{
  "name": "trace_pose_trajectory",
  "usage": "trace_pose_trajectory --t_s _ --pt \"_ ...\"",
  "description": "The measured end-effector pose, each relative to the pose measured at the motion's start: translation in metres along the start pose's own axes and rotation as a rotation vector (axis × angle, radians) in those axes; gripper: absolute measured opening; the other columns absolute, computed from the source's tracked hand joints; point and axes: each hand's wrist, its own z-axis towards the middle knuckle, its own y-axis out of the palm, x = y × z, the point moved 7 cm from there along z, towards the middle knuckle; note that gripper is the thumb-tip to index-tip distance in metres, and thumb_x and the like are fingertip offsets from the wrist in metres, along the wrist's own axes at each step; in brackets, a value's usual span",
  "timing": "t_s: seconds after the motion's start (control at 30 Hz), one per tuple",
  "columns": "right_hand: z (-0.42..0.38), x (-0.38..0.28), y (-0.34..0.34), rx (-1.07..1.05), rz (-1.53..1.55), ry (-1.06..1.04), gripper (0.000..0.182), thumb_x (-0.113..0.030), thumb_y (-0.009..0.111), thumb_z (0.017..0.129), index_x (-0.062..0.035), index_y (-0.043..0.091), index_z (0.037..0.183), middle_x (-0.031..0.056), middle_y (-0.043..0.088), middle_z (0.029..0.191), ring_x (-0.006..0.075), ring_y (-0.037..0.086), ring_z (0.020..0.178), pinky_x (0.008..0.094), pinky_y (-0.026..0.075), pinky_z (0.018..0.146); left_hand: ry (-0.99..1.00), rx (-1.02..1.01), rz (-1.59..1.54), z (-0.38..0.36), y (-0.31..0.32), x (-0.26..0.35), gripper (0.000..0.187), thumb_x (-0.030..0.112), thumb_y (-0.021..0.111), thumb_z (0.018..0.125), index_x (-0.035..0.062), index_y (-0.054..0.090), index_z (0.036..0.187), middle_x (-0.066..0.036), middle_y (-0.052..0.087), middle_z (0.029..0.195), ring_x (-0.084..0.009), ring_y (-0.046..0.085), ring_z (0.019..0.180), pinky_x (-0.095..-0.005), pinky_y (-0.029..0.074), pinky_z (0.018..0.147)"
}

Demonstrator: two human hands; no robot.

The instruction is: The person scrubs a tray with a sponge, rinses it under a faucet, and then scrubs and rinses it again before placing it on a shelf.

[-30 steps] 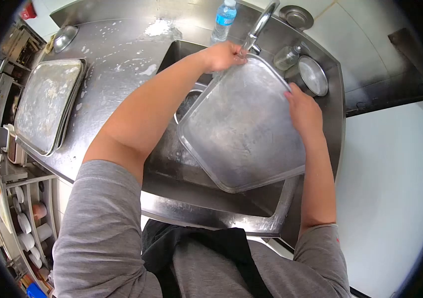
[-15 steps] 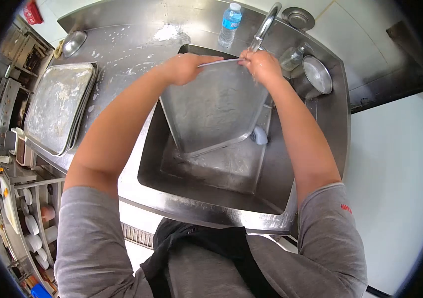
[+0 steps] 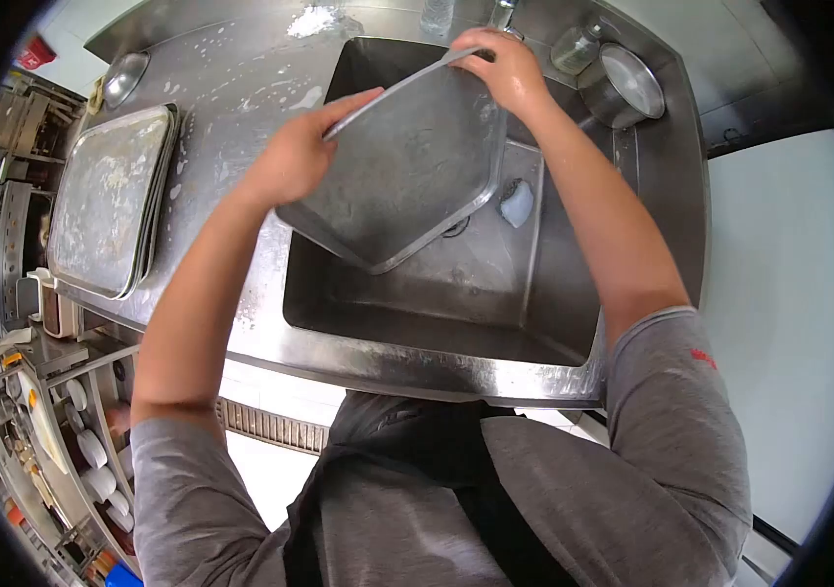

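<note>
Tray (image 3: pixel 407 166) tilted over sink (image 3: pixel 437 323); tray stack (image 3: pixel 104 201) on counter left; pot (image 3: pixel 632 83) right.

We see a stainless steel counter (image 3: pixel 241 117) flecked with suds, a white wall (image 3: pixel 789 274) at our right, wire shelving (image 3: pixel 35 430) holding white cups at our left, even daylight.

from my remote seat i see the person wears a grey t-shirt with short sleeves that end above the elbows, the fabric softly creased at the shoulders. a small red mark sits on the right sleeve. a dark apron hangs down the front, its black strap running up over the chest. the left hand (image 3: pixel 292 157) and right hand (image 3: pixel 508 70) are bare, forearms uncovered.
</note>
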Motion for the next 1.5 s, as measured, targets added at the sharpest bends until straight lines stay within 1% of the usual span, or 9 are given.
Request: trace_pose_trajectory --t_s 0.17,0.23,0.4,0.5,0.7,0.83,0.9,1.1,1.5 --pt "-0.098 0.038 0.013 0.246 1.225 1.023 0.064 -0.045 0.063 0.093 -0.0029 0.043 0.136 0.0187 0.045 0.143 0.0292 0.041 0.132 0.045 0.035 0.106 -0.16 0.094 -0.085 -0.032 0.047 0.05 0.081 -0.018 0.039 0.073 0.0174 0.044 0.145 -0.02 0.05 0.141 -0.0311 0.047 0.133 -0.0329 0.035 0.11" --pt "-0.105 -0.012 0.018 0.121 1.491 1.027 0.056 -0.043 0.061 0.095 -0.0044 0.047 0.133 0.0144 0.046 0.14 0.0278 0.04 0.131 0.047 0.035 0.105 -0.167 0.09 -0.011 -0.03 0.077 0.055 0.079 -0.013 0.044 0.074 0.015 0.039 0.147 -0.022 0.049 0.14 -0.0388 0.045 0.131 -0.0376 0.037 0.11" --pt "-0.095 -0.036 0.002 0.059 1.22 0.913 0.033 -0.014 0.054 0.097 -0.0014 0.052 0.128 0.008 0.061 0.113 0.019 0.057 0.101 0.0356 0.046 0.089 -0.103 0.092 -0.145 -0.027 0.145 0.1 0.073 0.005 0.05 0.092 0.0007 0.009 0.153 -0.034 0.009 0.154 -0.0497 0.022 0.14 -0.0439 0.028 0.114" --pt "-0.094 -0.042 -0.02 0.042 1.042 0.922 0.028 -0.003 0.05 0.094 0.0002 0.058 0.12 0.0069 0.066 0.105 0.0152 0.062 0.089 0.0286 0.048 0.083 -0.014 0.065 -0.086 -0.021 0.172 0.113 0.068 0.027 0.049 0.099 0.0056 0.014 0.154 -0.029 0.004 0.157 -0.0487 0.01 0.144 -0.0532 0.02 0.116" --pt "-0.096 -0.005 -0.074 -0.265 0.92 0.841 0.025 -0.001 0.051 0.093 0.0003 0.061 0.116 0.0059 0.068 0.104 0.0117 0.062 0.092 0.0269 0.049 0.084 0.182 0.325 0.282 0.052 0.16 0.093 0.058 0.033 0.054 0.097 0.0229 0.032 0.15 -0.024 0.011 0.158 -0.0488 0.015 0.144 -0.0592 0.023 0.113" --pt "-0.083 -0.005 -0.119 -0.397 0.81 0.837 0.03 -0.006 0.055 0.094 0.0014 0.057 0.123 0.0061 0.068 0.105 0.0111 0.064 0.092 0.0265 0.05 0.085 0.413 0.347 0.235 0.096 0.138 0.098 0.059 0.035 0.059 0.095 0.0172 0.037 0.147 -0.024 0.016 0.156 -0.0431 0.024 0.143 -0.0544 0.027 0.113" --pt "-0.081 -0.006 -0.132 -0.38 0.788 0.833 0.025 -0.005 0.055 0.093 0.001 0.061 0.117 0.0047 0.067 0.104 0.0097 0.062 0.089 0.0242 0.048 0.083 0.235 0.683 -0.07 0.116 0.108 0.071 0.062 0.037 0.062 0.094 0.0078 0.038 0.143 -0.021 0.027 0.153 -0.0362 0.035 0.138 -0.0446 0.03 0.113" --pt "-0.086 -0.002 -0.165 -0.392 0.73 0.876 0.026 -0.008 0.057 0.093 0.0006 0.062 0.117 0.0022 0.066 0.1 0.009 0.06 0.086 0.0227 0.047 0.082 -0.024 0.123 -0.433 0.169 0.102 0.045 0.068 0.052 0.047 0.098 -0.0007 0.042 0.142 -0.016 0.047 0.143 -0.0295 0.046 0.129 -0.0349 0.034 0.109" --pt "-0.052 -0.018 -0.282 -0.175 0.209 0.671 0.025 -0.016 0.054 0.097 -0.0003 0.064 0.114 0.0005 0.066 0.098 0.0079 0.057 0.09 0.0225 0.044 0.084 -0.21 -0.172 -0.458 0.184 0.139 0.017 0.075 0.067 0.039 0.095 0.0092 0.049 0.142 -0.012 0.055 0.137 -0.0251 0.049 0.125 -0.0365 0.034 0.107"
